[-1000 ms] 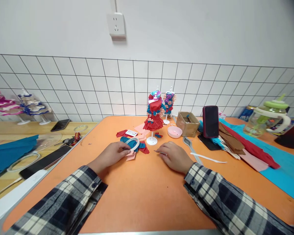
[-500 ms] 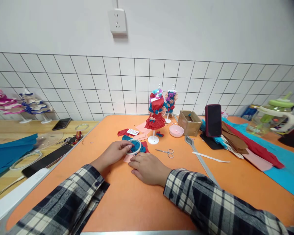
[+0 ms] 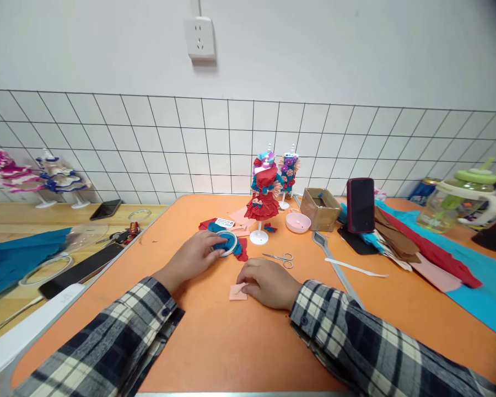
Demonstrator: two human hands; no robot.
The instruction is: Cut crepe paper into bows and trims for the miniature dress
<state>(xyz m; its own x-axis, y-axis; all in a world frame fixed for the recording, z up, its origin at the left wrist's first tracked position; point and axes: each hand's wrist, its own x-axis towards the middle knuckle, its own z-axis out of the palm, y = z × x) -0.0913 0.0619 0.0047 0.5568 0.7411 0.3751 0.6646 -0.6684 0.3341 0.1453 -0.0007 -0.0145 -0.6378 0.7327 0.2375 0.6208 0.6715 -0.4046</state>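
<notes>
My left hand point(image 3: 196, 256) has its fingers and thumb at the left edge of a narrow roll of tape point(image 3: 234, 249), which lies over crumpled teal paper point(image 3: 227, 241). Lower and to the right, my right hand point(image 3: 270, 282) is curled, thumb and fingertips on a small pink paper square point(image 3: 238, 293) flat on the table. Scissors point(image 3: 287, 258) lie just beyond that hand. Behind them stands a small dress form in a red ruffled dress point(image 3: 263, 193) on a white base. Red paper point(image 3: 243, 252) shows beside the tape roll.
A pink bowl point(image 3: 298, 223) and an open cardboard box point(image 3: 320, 209) stand at the back. A propped phone point(image 3: 360, 205), coloured paper sheets point(image 3: 434, 245) and a bottle point(image 3: 450, 201) are on the right. A white paper strip point(image 3: 355, 268) lies nearer. Another phone point(image 3: 82, 270) is at left.
My right hand has slid right and toward me with the pink square, away from the tape roll. The roll has lowered onto the teal paper, my left hand still at it.
</notes>
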